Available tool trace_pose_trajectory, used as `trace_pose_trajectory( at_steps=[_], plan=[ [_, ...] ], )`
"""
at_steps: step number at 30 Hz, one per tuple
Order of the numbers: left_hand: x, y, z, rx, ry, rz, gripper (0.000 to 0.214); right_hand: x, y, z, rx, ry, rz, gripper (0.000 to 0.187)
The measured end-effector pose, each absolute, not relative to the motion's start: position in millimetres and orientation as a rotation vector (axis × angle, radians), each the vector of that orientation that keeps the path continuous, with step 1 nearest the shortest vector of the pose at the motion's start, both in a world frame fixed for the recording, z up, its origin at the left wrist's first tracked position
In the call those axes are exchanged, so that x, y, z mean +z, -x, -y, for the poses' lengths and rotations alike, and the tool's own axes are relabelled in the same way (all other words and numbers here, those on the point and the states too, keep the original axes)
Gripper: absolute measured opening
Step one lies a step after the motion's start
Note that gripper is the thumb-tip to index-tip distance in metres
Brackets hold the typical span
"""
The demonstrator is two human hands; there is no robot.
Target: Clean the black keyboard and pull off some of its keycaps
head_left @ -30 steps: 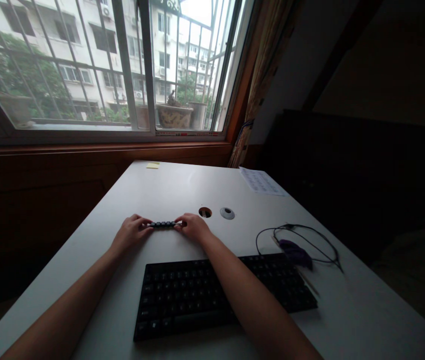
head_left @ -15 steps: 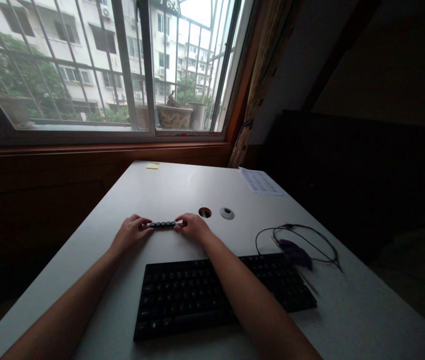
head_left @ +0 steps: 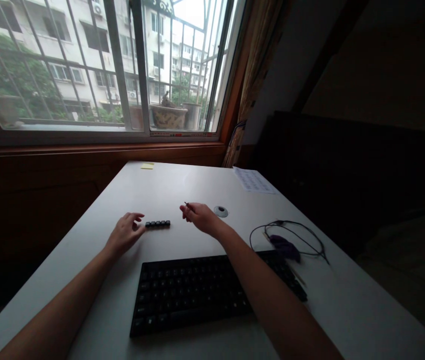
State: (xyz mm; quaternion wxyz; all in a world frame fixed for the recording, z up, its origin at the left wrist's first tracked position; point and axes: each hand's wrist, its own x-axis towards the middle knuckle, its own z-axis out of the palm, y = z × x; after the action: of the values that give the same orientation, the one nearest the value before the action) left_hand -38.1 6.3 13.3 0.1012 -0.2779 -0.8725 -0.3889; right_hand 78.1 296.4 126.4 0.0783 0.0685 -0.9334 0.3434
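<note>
A short row of several black keycaps (head_left: 157,224) lies on the white desk, left of the middle. My left hand (head_left: 125,232) rests at the left end of that row, its thumb and fingers apart and holding nothing; whether the thumb touches the end keycap I cannot tell. My right hand (head_left: 197,217) is to the right of the row, clear of it, with fingers closed around a thin dark stick-like tool (head_left: 187,204) whose tip pokes out at the top. Below both hands is a black keyboard (head_left: 186,290), partly covered by my right forearm.
Right of the keyboard lie a coiled black cable (head_left: 310,239), a dark purple cloth-like item (head_left: 284,247) and a thin stick (head_left: 298,276). A round grey cap (head_left: 220,211), printed paper (head_left: 255,181) and yellow sticky notes (head_left: 147,166) are farther back, before a barred window.
My right hand has left the keycap row, moving right and up with the thin tool. My left fingers have spread from the row's left end. The view has shifted slightly.
</note>
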Motion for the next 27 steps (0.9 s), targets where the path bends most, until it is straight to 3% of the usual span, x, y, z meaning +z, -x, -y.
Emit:
trace_pose_trajectory(
  at_steps=[3, 7, 11, 20, 27],
  plan=[
    [14, 37, -6, -1.159, 0.811, 2.547, 0.039, 136, -108, -293, 0.978, -0.312, 2.662, 0.054],
    [18, 34, -6, -1.171, 0.777, 2.484, 0.035, 124, -150, -288, 0.953, -0.140, 2.458, 0.062],
    [25, 29, -7, -1.168, 0.771, 2.426, 0.027, 100, -173, -282, 1.063, -0.012, 2.347, 0.060],
    [40, 10, -4, -1.156, 0.760, 2.316, 0.018, 76, -177, -269, 0.889, 0.033, 2.504, 0.044],
    [61, -10, -15, -1.165, 0.909, 2.292, 0.019, 70, -177, -270, 0.881, 0.028, 2.546, 0.044]
  ],
)
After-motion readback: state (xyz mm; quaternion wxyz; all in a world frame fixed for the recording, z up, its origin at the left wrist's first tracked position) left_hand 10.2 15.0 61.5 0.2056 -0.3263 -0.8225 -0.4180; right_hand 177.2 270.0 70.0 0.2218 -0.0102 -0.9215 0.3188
